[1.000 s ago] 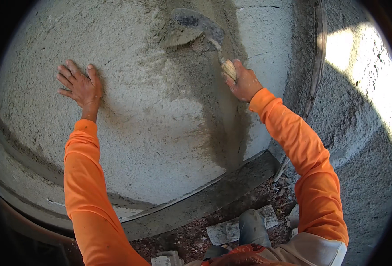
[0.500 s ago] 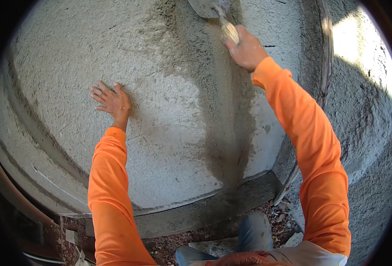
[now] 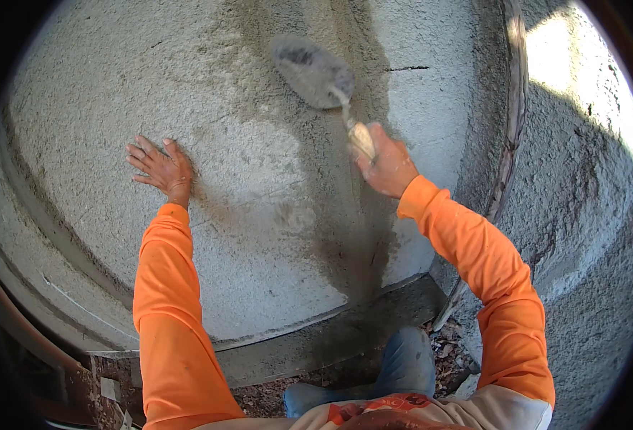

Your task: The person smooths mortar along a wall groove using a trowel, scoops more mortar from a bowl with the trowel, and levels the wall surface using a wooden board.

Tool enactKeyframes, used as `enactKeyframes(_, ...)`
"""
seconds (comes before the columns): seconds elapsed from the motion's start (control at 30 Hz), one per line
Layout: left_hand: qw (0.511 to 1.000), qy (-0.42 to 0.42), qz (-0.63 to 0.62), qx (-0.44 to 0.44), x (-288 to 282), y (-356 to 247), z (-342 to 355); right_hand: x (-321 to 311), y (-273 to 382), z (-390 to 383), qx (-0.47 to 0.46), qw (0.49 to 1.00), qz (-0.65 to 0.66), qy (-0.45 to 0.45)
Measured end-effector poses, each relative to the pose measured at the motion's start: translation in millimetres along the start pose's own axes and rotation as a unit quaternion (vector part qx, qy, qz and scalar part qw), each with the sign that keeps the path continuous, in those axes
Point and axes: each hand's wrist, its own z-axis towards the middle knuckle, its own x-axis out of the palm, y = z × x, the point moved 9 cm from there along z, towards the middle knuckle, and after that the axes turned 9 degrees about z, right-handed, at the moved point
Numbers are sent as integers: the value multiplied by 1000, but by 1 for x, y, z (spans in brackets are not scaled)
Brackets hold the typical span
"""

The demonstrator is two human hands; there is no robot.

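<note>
My right hand point(image 3: 386, 162) grips the pale wooden handle of a trowel point(image 3: 313, 72). The trowel's rounded metal blade points up and to the left, over a dark damp band of mortar point(image 3: 331, 186) that runs down the rough grey wall point(image 3: 252, 165). The blade is slightly blurred, and I cannot tell whether it touches the surface. Farther left, my left hand point(image 3: 162, 169) rests on the drier plaster with its fingers spread, holding nothing.
A rough wooden strip point(image 3: 515, 93) stands along the corner at right, beside another grey plastered wall point(image 3: 581, 201) with a sunlit patch. Along the wall's foot runs a concrete ledge point(image 3: 280, 358). Reddish rubble point(image 3: 445, 347) lies near my knees.
My right hand has brought the trowel lower, and its whole blade now shows. My left hand keeps its spread pose, appearing slightly farther left as the view shifts.
</note>
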Motion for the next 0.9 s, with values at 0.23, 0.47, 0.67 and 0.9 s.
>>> enactKeyframes(0.23,1000,5,-11,1,4,-5,-4,-91,50,83,47,993,-79,-80)
enactKeyframes(0.47,1000,-7,-7,13,-2,-2,-2,-66,40,86,5,991,-101,-85)
enactKeyframes(0.67,1000,-2,-9,13,-1,-4,-4,-28,22,63,-15,991,-110,-71)
enactKeyframes(0.9,999,1,-35,8,-1,-5,-3,76,-80,-51,30,1000,3,0)
